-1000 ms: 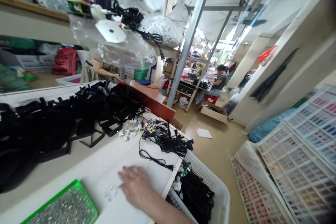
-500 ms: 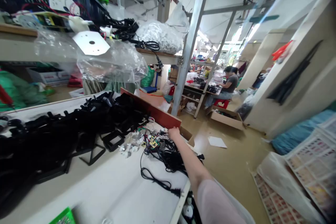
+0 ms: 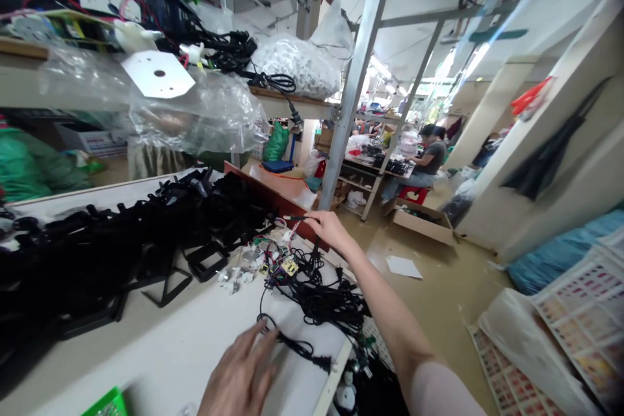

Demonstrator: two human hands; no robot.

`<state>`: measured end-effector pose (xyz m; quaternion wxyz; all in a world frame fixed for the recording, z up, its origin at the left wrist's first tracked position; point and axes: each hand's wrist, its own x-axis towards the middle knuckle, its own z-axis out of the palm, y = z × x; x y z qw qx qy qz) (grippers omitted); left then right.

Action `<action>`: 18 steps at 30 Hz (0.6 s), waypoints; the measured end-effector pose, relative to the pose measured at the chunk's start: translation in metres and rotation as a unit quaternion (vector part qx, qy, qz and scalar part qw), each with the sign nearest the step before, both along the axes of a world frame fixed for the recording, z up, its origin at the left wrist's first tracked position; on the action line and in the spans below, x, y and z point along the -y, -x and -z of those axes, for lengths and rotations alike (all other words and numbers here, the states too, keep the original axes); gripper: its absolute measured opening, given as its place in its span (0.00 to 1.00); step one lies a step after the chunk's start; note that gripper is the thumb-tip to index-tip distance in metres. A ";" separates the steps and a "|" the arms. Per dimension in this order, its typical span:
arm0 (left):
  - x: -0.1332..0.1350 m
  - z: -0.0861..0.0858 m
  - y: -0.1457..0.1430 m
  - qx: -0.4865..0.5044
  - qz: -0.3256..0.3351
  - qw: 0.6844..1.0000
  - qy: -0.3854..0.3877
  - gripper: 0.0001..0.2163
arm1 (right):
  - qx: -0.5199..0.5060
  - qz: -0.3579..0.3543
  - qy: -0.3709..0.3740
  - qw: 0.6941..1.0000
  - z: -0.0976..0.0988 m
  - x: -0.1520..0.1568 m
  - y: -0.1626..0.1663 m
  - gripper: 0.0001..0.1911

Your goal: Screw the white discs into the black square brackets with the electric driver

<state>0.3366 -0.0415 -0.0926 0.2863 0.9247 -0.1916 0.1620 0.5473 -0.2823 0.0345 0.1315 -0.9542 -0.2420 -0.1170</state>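
Left: black frames [image 3: 121, 240] heaped on white table [image 3: 170, 351]; green tray [image 3: 116, 396] near. Left hand [image 3: 238, 370], near, fingers loosely spread, nothing seen in grasp; contact with plug-ended cord [image 3: 312, 356] cannot be told. Circuit board [image 3: 290, 265] lies beyond. Right hand [image 3: 329, 227], farther right, pinches thin black part [image 3: 295, 217] above table. Possible fault: snagging among tangled cords [image 3: 326, 302], wires strained if pulled hard. Writing: none legible.
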 end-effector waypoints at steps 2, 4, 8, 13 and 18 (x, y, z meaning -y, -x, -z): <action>0.018 -0.022 -0.037 -0.006 -0.080 0.991 0.106 0.23 | 0.008 -0.037 0.014 0.999 -0.018 -0.009 0.012 0.16; 0.035 -0.043 -0.070 -0.040 -0.120 0.972 0.197 0.27 | 0.014 -0.070 0.057 0.996 -0.029 -0.023 0.023 0.14; 0.049 -0.062 -0.113 -0.165 -0.111 0.938 0.285 0.18 | 0.020 -0.091 0.131 0.987 -0.030 -0.048 0.039 0.10; 0.024 -0.047 -0.116 -0.223 -0.081 0.909 0.344 0.12 | 0.014 -0.020 0.163 0.986 -0.011 -0.038 0.032 0.08; -0.004 -0.028 -0.104 -0.247 -0.136 0.848 0.448 0.20 | 0.036 0.024 0.099 0.994 -0.006 0.002 0.024 0.08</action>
